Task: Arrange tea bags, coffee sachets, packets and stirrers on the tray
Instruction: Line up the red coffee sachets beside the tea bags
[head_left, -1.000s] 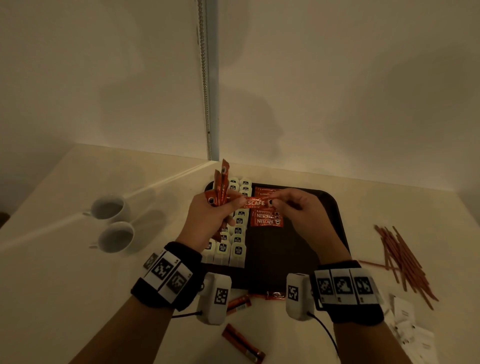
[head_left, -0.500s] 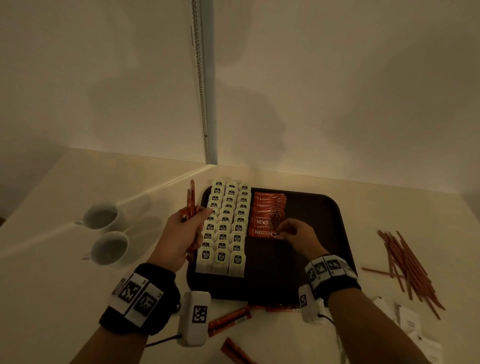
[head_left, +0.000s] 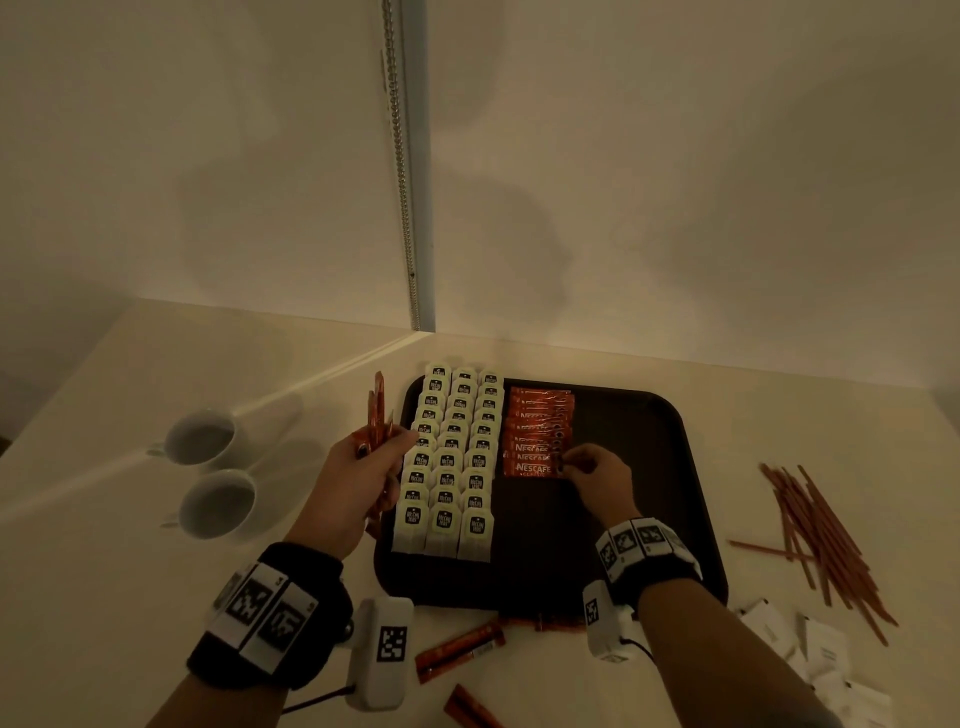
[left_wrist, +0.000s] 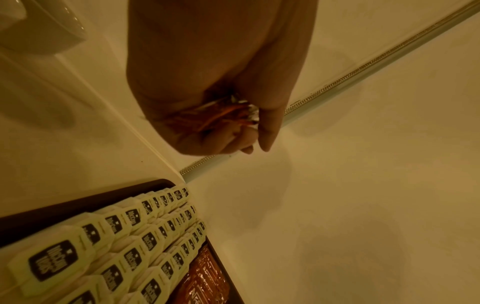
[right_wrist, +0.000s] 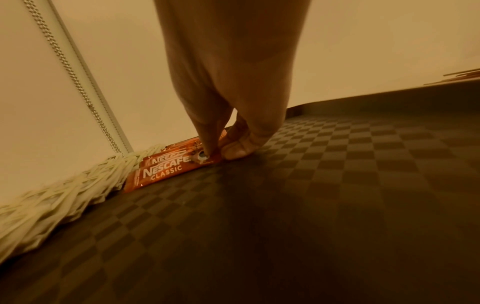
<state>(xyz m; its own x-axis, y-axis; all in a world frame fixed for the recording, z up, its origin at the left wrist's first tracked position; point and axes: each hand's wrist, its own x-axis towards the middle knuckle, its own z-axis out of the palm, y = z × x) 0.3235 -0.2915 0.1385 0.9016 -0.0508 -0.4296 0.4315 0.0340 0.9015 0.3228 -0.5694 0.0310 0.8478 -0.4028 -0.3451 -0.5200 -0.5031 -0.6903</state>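
Right hand (head_left: 597, 475) pinches a glossy orange "NESCAFE CLASSIC" sachet (right_wrist: 166, 171) on the checker-textured tray (head_left: 649, 467); left hand (head_left: 358, 483) grips a sachet bundle (head_left: 375, 415).

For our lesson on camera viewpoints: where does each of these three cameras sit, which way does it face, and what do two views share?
Head: worn on the head, looks down at the tray, table and wall; shows both forearms, left hand, right hand.
Left wrist: looks along the left hand, which grips sachets; tea bags below.
Right wrist: low over the tray, fingers pinching a sachet's end.
Shared: tea bags and sachet row appear in all three.
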